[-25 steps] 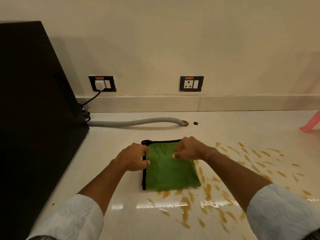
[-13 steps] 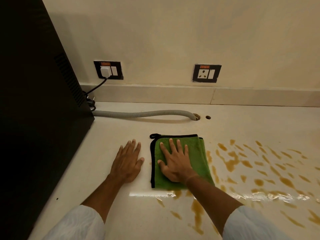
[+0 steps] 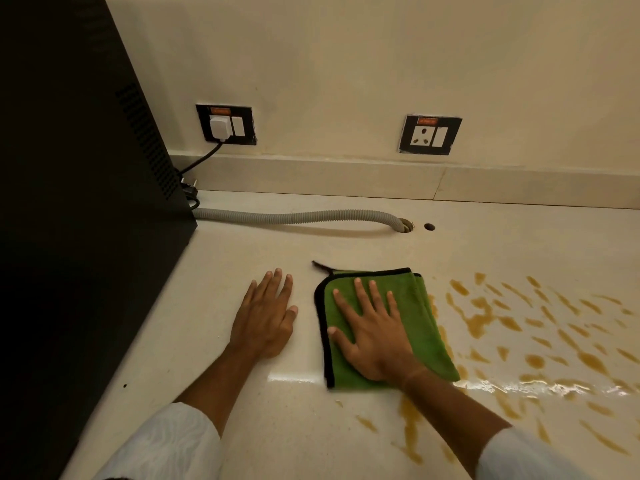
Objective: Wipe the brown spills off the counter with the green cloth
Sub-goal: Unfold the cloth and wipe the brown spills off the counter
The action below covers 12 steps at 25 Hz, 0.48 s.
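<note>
A folded green cloth (image 3: 427,327) with a black edge lies flat on the pale counter (image 3: 346,244). My right hand (image 3: 372,332) presses flat on the cloth, palm down, fingers spread. My left hand (image 3: 265,318) rests flat on the bare counter just left of the cloth, not touching it. Brown spills (image 3: 481,318) spread in streaks and drops right of the cloth and in front of it, and the cloth's right edge touches the nearest streaks.
A large black appliance (image 3: 79,220) fills the left side. A grey corrugated hose (image 3: 294,218) runs along the back into a counter hole (image 3: 405,226). Two wall sockets sit above, the left socket (image 3: 227,124) with a plug, the right socket (image 3: 429,135) without.
Both hands went from gripping the cloth's far edge to lying flat: the right on the cloth, the left on the counter beside it. The view has shifted left and closer.
</note>
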Available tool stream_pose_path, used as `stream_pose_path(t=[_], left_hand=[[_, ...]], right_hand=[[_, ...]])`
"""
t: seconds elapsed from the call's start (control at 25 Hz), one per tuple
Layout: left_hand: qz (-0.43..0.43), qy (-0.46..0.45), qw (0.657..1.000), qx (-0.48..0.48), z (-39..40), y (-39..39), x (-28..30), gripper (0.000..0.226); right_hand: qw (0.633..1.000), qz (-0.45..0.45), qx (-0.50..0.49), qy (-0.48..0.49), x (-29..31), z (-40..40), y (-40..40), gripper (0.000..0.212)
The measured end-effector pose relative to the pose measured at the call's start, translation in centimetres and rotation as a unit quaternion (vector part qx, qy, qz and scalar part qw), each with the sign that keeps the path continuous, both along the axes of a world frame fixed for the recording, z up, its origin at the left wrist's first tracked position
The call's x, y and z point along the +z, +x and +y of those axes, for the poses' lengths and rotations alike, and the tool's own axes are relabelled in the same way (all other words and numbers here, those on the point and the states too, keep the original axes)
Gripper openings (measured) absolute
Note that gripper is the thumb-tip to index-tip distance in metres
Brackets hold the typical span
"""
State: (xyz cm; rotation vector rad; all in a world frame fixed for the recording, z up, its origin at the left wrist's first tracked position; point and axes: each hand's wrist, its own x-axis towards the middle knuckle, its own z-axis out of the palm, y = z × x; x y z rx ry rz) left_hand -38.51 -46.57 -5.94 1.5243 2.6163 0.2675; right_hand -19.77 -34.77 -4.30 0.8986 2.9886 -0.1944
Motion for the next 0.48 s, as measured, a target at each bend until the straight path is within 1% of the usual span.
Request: stream_pose_path(t=[0.08, 0.12, 0.24, 0.36, 0.44, 0.48], left_hand=[[0.005, 0.003, 1.000, 0.003, 0.2, 0.1, 0.0, 0.073], [0.005, 0.002, 1.000, 0.004, 0.2, 0.0, 0.1, 0.070], [0.001, 0.004, 1.000, 0.003, 0.2, 0.0, 0.1, 0.069], [-0.001, 0.001, 1.000, -0.001, 0.0, -0.1, 0.0, 0.069], [-0.005, -0.002, 1.000, 0.000, 0.0, -0.1, 0.0, 0.069], [-0.007, -0.003, 1.000, 0.001, 0.0, -0.1, 0.1, 0.069]], right_hand=[[0.998, -0.006, -0.060, -0.016, 0.1, 0.6, -1.6, 0.072], [0.998, -0.009, -0.066, -0.020, 0.1, 0.3, -2.2, 0.073], [1.000, 0.007, -0.019, -0.018, 0.1, -3.1, -1.1, 0.072], [0.998, 0.023, 0.041, -0.031, 0.6, -6.4, 3.9, 0.069], [0.999, 0.003, 0.044, -0.028, 0.4, -6.3, 6.8, 0.068], [0.999, -0.004, 0.023, -0.022, 0.2, -5.4, 7.4, 0.068]])
